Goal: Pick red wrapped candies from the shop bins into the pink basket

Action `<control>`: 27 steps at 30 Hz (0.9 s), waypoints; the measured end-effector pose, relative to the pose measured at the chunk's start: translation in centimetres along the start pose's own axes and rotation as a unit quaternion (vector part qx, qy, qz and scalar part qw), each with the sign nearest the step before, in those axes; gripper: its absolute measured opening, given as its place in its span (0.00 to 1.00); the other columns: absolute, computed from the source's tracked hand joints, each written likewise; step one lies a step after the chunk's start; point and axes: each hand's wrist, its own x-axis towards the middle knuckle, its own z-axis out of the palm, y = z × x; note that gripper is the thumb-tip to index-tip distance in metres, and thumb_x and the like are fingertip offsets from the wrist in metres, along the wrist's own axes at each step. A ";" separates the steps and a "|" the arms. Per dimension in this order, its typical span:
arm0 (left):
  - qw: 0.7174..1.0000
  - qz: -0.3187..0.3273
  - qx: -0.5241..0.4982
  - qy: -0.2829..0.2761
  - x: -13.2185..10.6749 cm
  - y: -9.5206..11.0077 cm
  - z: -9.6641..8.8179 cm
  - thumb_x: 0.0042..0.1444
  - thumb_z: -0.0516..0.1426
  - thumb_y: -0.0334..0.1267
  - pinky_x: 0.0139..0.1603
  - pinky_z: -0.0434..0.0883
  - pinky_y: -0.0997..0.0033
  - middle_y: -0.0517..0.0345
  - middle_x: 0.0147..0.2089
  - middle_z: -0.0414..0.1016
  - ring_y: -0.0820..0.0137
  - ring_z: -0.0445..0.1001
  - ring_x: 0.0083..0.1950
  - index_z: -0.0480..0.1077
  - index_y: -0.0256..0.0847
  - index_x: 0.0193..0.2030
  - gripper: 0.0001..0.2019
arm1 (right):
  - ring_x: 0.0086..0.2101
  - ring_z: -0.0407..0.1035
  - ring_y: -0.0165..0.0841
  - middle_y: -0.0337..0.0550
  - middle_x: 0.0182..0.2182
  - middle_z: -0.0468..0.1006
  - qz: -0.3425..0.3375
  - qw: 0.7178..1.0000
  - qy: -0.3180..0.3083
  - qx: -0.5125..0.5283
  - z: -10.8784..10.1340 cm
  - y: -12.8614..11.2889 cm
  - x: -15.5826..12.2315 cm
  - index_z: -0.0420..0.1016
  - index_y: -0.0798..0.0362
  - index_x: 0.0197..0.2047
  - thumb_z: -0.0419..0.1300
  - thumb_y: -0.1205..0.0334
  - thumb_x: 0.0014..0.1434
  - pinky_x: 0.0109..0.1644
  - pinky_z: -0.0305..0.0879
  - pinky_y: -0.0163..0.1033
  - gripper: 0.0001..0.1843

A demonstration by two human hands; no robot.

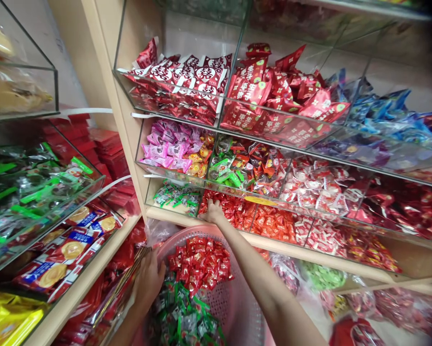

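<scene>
My right hand (211, 211) reaches forward into the lowest glass bin, fingers closed down among small red wrapped candies (234, 209); what it grips is hidden. My left hand (149, 278) is wrapped round the left rim of a pink plastic basket (234, 307) held below the shelf. Inside the basket lie a heap of red wrapped candies (199, 264) and a heap of green and silver ones (185, 317).
Glass bins of candies fill the shelves: red packets (187, 81) on top, pink ones (167, 149) and green ones (176, 194) below. A second shelf unit at the left holds green sweets (31, 187) and biscuit packs (71, 247). Bagged sweets (324, 276) lie under the shelf.
</scene>
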 end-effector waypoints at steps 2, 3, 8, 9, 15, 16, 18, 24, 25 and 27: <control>1.000 -0.002 -0.003 0.002 0.0 -0.1 0.1 0.55 0.46 0.39 0.54 0.65 0.57 0.46 0.53 0.68 0.60 0.64 0.56 0.58 0.36 0.56 0.22 | 0.54 0.56 0.50 0.58 0.56 0.54 0.018 1.000 0.010 -0.017 0.6 -0.7 0.6 0.54 0.49 0.58 0.67 0.56 0.40 0.47 0.62 0.48 0.43; 1.000 -0.003 -0.005 0.003 0.0 -0.1 0.1 0.55 0.47 0.39 0.54 0.65 0.57 0.46 0.53 0.67 0.60 0.64 0.56 0.58 0.36 0.57 0.22 | 0.54 0.56 0.51 0.59 0.57 0.53 0.024 0.999 0.020 -0.024 1.0 -0.8 0.9 0.54 0.49 0.58 0.67 0.57 0.41 0.46 0.62 0.48 0.43; 1.000 -0.001 -0.015 0.001 -0.1 -0.4 0.5 0.55 0.47 0.39 0.54 0.65 0.57 0.48 0.54 0.67 0.60 0.64 0.57 0.56 0.39 0.58 0.23 | 0.50 0.62 0.49 0.61 0.56 0.53 0.023 0.996 0.070 -0.045 2.8 -0.6 1.9 0.55 0.47 0.58 0.65 0.66 0.45 0.42 0.63 0.46 0.38; 1.000 -0.001 -0.015 -0.001 -0.1 -0.4 0.5 0.55 0.47 0.39 0.54 0.64 0.57 0.47 0.54 0.67 0.60 0.64 0.57 0.56 0.38 0.58 0.23 | 0.49 0.63 0.48 0.60 0.55 0.55 0.016 0.996 0.078 -0.046 2.9 -0.4 2.0 0.55 0.47 0.57 0.64 0.66 0.46 0.42 0.63 0.46 0.36; 1.000 -0.009 -0.021 0.001 0.0 -0.4 0.5 0.54 0.47 0.39 0.54 0.65 0.58 0.48 0.54 0.67 0.60 0.64 0.57 0.58 0.38 0.58 0.23 | 0.47 0.64 0.44 0.54 0.51 0.58 -0.020 0.993 0.118 -0.008 3.0 1.5 1.6 0.59 0.45 0.55 0.58 0.62 0.52 0.40 0.63 0.42 0.26; 1.000 -0.010 -0.022 0.002 0.0 -0.3 0.5 0.54 0.48 0.39 0.54 0.65 0.58 0.48 0.54 0.68 0.61 0.64 0.56 0.58 0.38 0.57 0.23 | 0.47 0.64 0.43 0.53 0.51 0.59 -0.023 0.992 0.122 0.009 3.0 1.9 1.5 0.60 0.45 0.54 0.57 0.62 0.53 0.39 0.62 0.41 0.24; 1.000 -0.012 -0.022 0.004 0.1 -0.2 0.4 0.54 0.47 0.39 0.53 0.66 0.59 0.48 0.53 0.68 0.61 0.64 0.56 0.59 0.38 0.57 0.23 | 0.44 0.65 0.40 0.51 0.49 0.60 -0.025 0.990 0.132 0.041 3.2 2.4 1.4 0.63 0.46 0.51 0.55 0.60 0.55 0.39 0.62 0.40 0.19; 1.000 -0.009 -0.008 -0.002 0.1 0.1 0.1 0.55 0.47 0.39 0.52 0.66 0.59 0.47 0.52 0.69 0.60 0.65 0.55 0.58 0.36 0.57 0.22 | 0.41 0.67 0.38 0.48 0.47 0.61 0.002 0.989 0.126 0.074 3.2 2.6 1.4 0.63 0.46 0.47 0.59 0.54 0.51 0.38 0.62 0.40 0.20; 1.000 -0.008 -0.005 -0.005 0.1 0.1 0.1 0.55 0.47 0.39 0.52 0.66 0.59 0.47 0.52 0.69 0.60 0.65 0.55 0.58 0.36 0.57 0.22 | 0.40 0.67 0.38 0.48 0.47 0.61 0.007 0.990 0.121 0.074 3.2 2.5 1.4 0.62 0.46 0.47 0.60 0.54 0.49 0.38 0.62 0.40 0.21; 1.000 -0.012 0.001 -0.013 0.1 0.2 -0.1 0.55 0.46 0.39 0.51 0.66 0.59 0.46 0.51 0.69 0.60 0.65 0.56 0.58 0.36 0.57 0.22 | 0.40 0.67 0.37 0.47 0.47 0.61 0.010 0.990 0.116 0.076 3.3 2.6 1.5 0.62 0.46 0.47 0.61 0.56 0.48 0.37 0.62 0.40 0.22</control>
